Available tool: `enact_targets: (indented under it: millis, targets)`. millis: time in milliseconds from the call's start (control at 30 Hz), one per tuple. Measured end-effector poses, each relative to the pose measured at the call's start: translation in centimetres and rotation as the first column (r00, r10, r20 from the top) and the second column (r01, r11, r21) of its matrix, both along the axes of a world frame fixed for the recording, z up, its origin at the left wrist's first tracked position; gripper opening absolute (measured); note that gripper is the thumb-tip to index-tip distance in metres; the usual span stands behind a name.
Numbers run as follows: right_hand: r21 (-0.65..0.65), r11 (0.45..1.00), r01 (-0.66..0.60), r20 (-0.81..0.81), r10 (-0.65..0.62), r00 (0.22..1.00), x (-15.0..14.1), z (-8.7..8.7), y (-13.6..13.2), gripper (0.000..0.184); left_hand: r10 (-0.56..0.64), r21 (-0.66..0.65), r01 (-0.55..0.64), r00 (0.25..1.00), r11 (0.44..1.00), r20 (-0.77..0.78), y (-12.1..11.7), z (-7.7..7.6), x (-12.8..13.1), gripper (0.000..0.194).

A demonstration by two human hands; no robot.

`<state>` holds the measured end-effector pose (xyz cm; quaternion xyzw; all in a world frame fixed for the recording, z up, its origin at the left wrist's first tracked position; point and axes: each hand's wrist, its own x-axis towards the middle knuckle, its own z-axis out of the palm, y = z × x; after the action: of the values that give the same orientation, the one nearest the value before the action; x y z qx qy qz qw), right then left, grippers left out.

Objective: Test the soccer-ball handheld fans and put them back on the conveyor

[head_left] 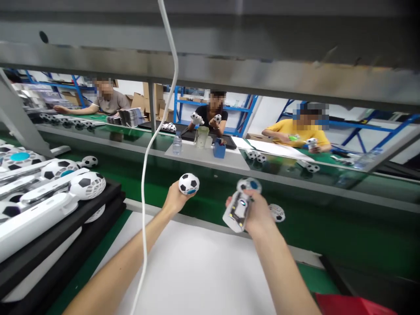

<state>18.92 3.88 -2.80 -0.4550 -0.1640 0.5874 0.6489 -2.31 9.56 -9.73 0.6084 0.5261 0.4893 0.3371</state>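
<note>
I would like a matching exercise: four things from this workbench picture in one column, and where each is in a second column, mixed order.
Things:
1. football-patterned ball piece
2. white handle with open circuit board
3. water bottle
4. black tray

Places:
A. far ledge beyond the green belt
B. in the right hand
C. at the left, loaded with finished white units
D. in the left hand

Pairs: 1-D, 2-B, 3-A, 4-C

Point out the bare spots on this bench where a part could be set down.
Bare: the white mat between the forearms, and the green belt right of the right hand. Crowded: the black trays on the left, stacked with soccer-ball handhelds.
</note>
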Motion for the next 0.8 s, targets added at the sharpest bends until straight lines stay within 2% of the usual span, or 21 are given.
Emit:
enact_targets:
  millis: [67, 167, 267, 400, 500, 567, 633, 700, 800]
  targets:
    - [-0.117, 0.990, -0.083, -0.082, 0.073, 0.994, -0.5, -0.9, 1.0, 0.017, -0.002, -0.022, 0.001, 0.999, 1.000, -0.036, 0.4, -0.9, -0.2, 0.037]
    - [-0.165, 0.974, -0.158, -0.145, 0.134, 0.980, -0.8, -1.0, 0.7, 0.016, 0.024, -0.026, -0.026, 0.996, 0.999, -0.090, 0.5, -1.7, -0.5, 0.045]
    - [-0.130, 0.965, -0.228, -0.146, 0.209, 0.967, -1.2, -0.1, -0.5, 0.018, 0.055, -0.038, -0.062, 0.986, 0.997, -0.158, 0.6, -2.2, -1.0, 0.049]
    - [-0.044, 0.953, -0.300, -0.101, 0.295, 0.950, -2.3, 0.7, -2.0, 0.022, 0.064, -0.054, -0.078, 0.971, 0.996, -0.230, 0.9, -2.8, -1.5, 0.038]
    - [0.018, 0.946, -0.323, -0.040, 0.323, 0.945, -3.2, 0.8, -3.0, 0.022, 0.099, -0.057, -0.115, 0.969, 0.992, -0.226, 0.8, -2.7, -1.7, 0.044]
    - [0.074, 0.928, -0.364, 0.007, 0.365, 0.931, -3.6, 0.8, -3.7, 0.023, 0.099, -0.060, -0.112, 0.977, 0.992, -0.186, 0.4, -1.8, -1.6, 0.045]
    - [0.151, 0.889, -0.431, 0.069, 0.426, 0.902, -3.9, 0.8, -4.2, 0.030, 0.055, -0.052, -0.061, 0.992, 0.997, -0.113, -0.3, -0.2, -1.3, 0.043]
    - [0.218, 0.835, -0.505, 0.139, 0.486, 0.863, -4.2, 0.7, -4.6, 0.037, -0.046, -0.045, 0.045, 0.999, 0.998, -0.010, -1.4, 2.1, -0.6, 0.045]
    - [0.265, 0.737, -0.622, 0.201, 0.589, 0.783, -4.9, 0.4, -5.0, 0.047, -0.222, -0.060, 0.234, 0.961, 0.970, 0.164, -3.5, 5.4, 0.6, 0.052]
